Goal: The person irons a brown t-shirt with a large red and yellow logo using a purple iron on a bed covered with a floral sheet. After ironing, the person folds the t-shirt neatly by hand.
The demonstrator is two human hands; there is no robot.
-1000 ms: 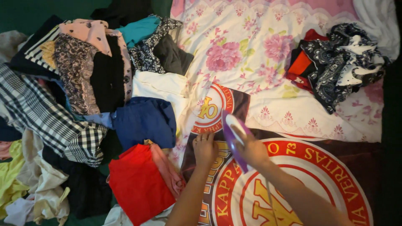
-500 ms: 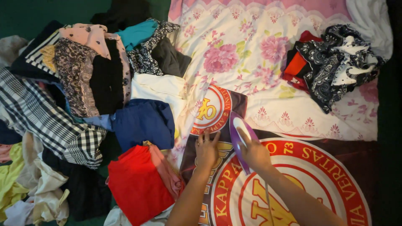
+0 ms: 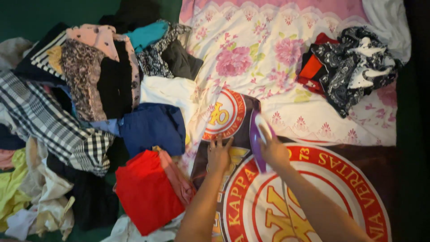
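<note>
iron close to the holding hand

nearest me, my two forearms reach up over a dark cloth (image 3: 354, 157) with a big red, white and yellow round emblem. my left hand (image 3: 218, 154) lies flat on it, fingers spread, pressing the cloth down just beside a smaller round emblem. my right hand (image 3: 274, 151) is closed around the handle of a purple iron (image 3: 259, 134), which sits on the cloth with its tip pointing away from me. a thin cord seems to run back along my right arm.

i judge the main risk is the gap between iron and left hand: they are near each other, and a sideways slide of the iron could meet the spread fingers. the printed emblem could also mark or stick if the sole stays on it too long; i cannot tell how hot it is. the cord could drag and wrinkle the cloth.

to the left, a folded red garment (image 3: 145, 192) and a blue one (image 3: 152, 127) lie close, and could get nudged. farther off, the floral sheet (image 3: 251, 49), a heap of mixed clothes (image 3: 89, 85) and a black patterned bundle (image 3: 354, 67) lie well apart from the iron.
</note>
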